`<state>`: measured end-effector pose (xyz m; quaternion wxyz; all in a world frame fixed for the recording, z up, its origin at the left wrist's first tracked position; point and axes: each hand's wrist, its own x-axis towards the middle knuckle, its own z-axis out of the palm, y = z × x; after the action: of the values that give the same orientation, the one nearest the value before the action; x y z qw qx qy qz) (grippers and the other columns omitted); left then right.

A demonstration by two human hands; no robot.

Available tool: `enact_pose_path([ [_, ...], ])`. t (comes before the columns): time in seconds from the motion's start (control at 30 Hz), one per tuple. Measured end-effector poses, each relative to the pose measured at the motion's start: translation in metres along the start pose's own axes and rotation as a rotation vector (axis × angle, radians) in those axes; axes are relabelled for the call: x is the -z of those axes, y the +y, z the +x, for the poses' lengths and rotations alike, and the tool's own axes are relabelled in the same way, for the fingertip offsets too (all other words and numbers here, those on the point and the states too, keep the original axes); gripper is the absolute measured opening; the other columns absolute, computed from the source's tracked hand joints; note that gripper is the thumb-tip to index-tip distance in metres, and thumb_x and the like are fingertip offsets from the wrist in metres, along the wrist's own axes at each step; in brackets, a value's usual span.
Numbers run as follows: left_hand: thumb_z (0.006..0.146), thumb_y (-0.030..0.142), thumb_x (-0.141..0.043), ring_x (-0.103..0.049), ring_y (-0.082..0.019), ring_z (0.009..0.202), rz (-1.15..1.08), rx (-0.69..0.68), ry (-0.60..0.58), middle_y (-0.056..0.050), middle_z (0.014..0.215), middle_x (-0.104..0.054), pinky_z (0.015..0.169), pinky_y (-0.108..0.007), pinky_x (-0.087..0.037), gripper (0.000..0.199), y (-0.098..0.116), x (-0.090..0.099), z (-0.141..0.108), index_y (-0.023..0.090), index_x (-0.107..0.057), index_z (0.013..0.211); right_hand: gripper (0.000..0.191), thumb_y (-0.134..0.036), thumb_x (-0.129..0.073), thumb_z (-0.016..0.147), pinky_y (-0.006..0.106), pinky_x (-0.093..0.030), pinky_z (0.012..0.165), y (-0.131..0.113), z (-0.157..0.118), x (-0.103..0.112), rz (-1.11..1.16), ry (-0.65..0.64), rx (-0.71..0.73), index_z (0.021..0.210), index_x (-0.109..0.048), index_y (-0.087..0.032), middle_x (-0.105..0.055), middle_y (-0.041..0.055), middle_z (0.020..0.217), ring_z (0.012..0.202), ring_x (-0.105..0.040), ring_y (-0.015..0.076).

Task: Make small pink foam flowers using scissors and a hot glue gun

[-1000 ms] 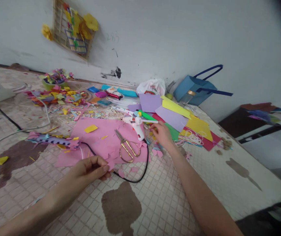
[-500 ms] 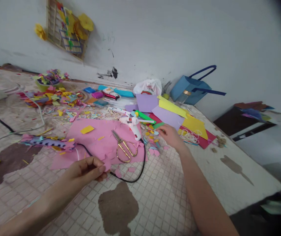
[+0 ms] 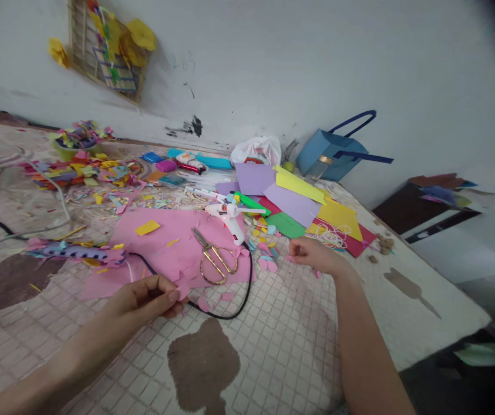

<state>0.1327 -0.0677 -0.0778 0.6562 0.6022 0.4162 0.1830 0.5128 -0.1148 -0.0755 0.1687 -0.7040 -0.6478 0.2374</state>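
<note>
Between the thumb and fingers of my left hand [image 3: 154, 297] is a small pink paper piece [image 3: 182, 290], just in front of the large pink sheet [image 3: 143, 222]. My right hand [image 3: 312, 255] is pinched over the table, right of some small paper cutouts [image 3: 267, 264]; a bit of pink paper [image 3: 290, 259] shows at its fingertips. Gold-handled scissors [image 3: 215, 256] lie on the pink sheet. Beside them, a white glue gun [image 3: 229, 219] rests with its black cord looping toward my left hand.
A decorated purple roll [image 3: 77, 252] lies at the left. Colored sheets [image 3: 293, 204], a blue bag [image 3: 332, 154] and a heap of paper scraps [image 3: 78, 172] are farther back. Tangled white string [image 3: 332, 235] sits on the sheets. Small stones [image 3: 386, 245] lie at the right.
My right hand has moved toward me, away from the green sheet, and its fingers now pinch pink paper. My left hand keeps its hold. The view has shifted slightly.
</note>
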Motion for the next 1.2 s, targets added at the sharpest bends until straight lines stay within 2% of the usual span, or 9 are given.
enact_pose_path([
  [0.1, 0.078, 0.038, -0.057, -0.056, -0.016, 0.07, -0.014, 0.005, 0.018, 0.003, 0.067, -0.061, 0.069, -0.026, -0.044, 0.02, 0.002, -0.002, -0.002, 0.02, -0.059, 0.069, 0.011, -0.028, -0.063, 0.071, 0.022, -0.038, 0.046, -0.007, -0.001, -0.001, 0.034, -0.012, 0.015, 0.066, -0.06, -0.019, -0.059, -0.0023, 0.057, 0.05, -0.051, 0.0125],
  [0.17, 0.079, 0.036, -0.056, -0.057, -0.016, 0.072, -0.021, 0.025, 0.05, 0.003, 0.068, -0.062, 0.071, -0.026, -0.044, 0.019, 0.004, -0.004, -0.005, 0.02, -0.059, 0.07, 0.011, -0.03, -0.06, 0.074, 0.023, -0.041, 0.049, -0.012, 0.003, -0.006, 0.05, 0.044, 0.018, 0.073, -0.063, -0.02, -0.063, -0.0006, 0.065, 0.055, -0.055, 0.0138],
  [0.27, 0.079, 0.035, -0.057, -0.057, -0.015, 0.071, -0.018, 0.042, 0.078, 0.004, 0.067, -0.062, 0.07, -0.024, -0.044, 0.018, 0.007, -0.006, -0.007, 0.019, -0.059, 0.07, 0.013, -0.028, -0.053, 0.078, 0.027, -0.043, 0.057, -0.012, 0.019, -0.018, 0.04, 0.272, -0.019, 0.082, -0.062, -0.019, -0.065, 0.004, 0.078, 0.065, -0.058, 0.0167],
  [0.37, 0.077, 0.035, -0.058, -0.056, -0.015, 0.068, -0.01, 0.036, 0.079, 0.005, 0.064, -0.061, 0.068, -0.023, -0.044, 0.019, 0.007, -0.006, -0.006, 0.019, -0.059, 0.068, 0.007, -0.025, -0.058, 0.073, 0.03, -0.043, 0.062, -0.007, 0.037, -0.029, 0.036, 0.451, -0.061, 0.074, -0.059, -0.018, -0.062, 0.0053, 0.075, 0.07, -0.056, 0.0194],
  [0.57, 0.078, 0.035, -0.057, -0.056, -0.016, 0.07, -0.001, 0.03, 0.076, 0.004, 0.066, -0.061, 0.068, -0.024, -0.045, 0.019, 0.006, -0.005, -0.005, 0.019, -0.06, 0.068, 0.016, -0.035, -0.055, 0.075, 0.024, -0.039, 0.046, 0.004, 0.036, -0.023, 0.202, 0.502, -0.095, 0.071, -0.053, -0.019, -0.056, -0.0009, 0.059, 0.049, -0.049, 0.0136],
  [0.73, 0.076, 0.036, -0.059, -0.056, -0.015, 0.068, -0.01, 0.033, 0.074, 0.004, 0.064, -0.06, 0.066, -0.023, -0.044, 0.019, 0.008, -0.006, -0.006, 0.019, -0.06, 0.067, 0.018, -0.036, -0.056, 0.074, 0.021, -0.031, 0.036, -0.003, 0.033, -0.023, 0.403, 0.406, -0.107, 0.073, -0.051, -0.019, -0.05, -0.0046, 0.05, 0.036, -0.04, 0.0092],
  [0.97, 0.079, 0.039, -0.056, -0.055, -0.016, 0.069, -0.004, 0.007, 0.054, 0.003, 0.066, -0.06, 0.067, -0.026, -0.045, 0.022, 0.003, -0.001, -0.003, 0.019, -0.058, 0.069, 0.015, -0.034, -0.055, 0.077, 0.021, -0.038, 0.041, -0.029, 0.028, -0.025, 0.645, 0.179, 0.028, 0.078, -0.051, -0.019, -0.055, -0.0031, 0.058, 0.044, -0.047, 0.009],
  [1.1, 0.078, 0.04, -0.058, -0.054, -0.015, 0.067, -0.036, -0.023, 0.013, 0.002, 0.066, -0.06, 0.065, -0.026, -0.043, 0.023, -0.002, 0.001, 0.0, 0.019, -0.057, 0.069, 0.011, -0.029, -0.057, 0.077, 0.02, -0.038, 0.042, -0.055, 0.021, -0.037, 0.695, 0.039, 0.108, 0.079, -0.055, -0.018, -0.057, -0.0013, 0.065, 0.048, -0.049, 0.0088],
  [1.2, 0.078, 0.037, -0.058, -0.054, -0.014, 0.065, -0.063, -0.031, 0.004, 0.002, 0.065, -0.06, 0.064, -0.026, -0.042, 0.021, -0.003, 0.0, 0.0, 0.018, -0.056, 0.068, 0.007, -0.025, -0.057, 0.078, 0.02, -0.039, 0.045, -0.087, 0.015, -0.057, 0.705, -0.049, 0.168, 0.08, -0.058, -0.018, -0.055, -0.0019, 0.064, 0.049, -0.049, 0.0088],
])
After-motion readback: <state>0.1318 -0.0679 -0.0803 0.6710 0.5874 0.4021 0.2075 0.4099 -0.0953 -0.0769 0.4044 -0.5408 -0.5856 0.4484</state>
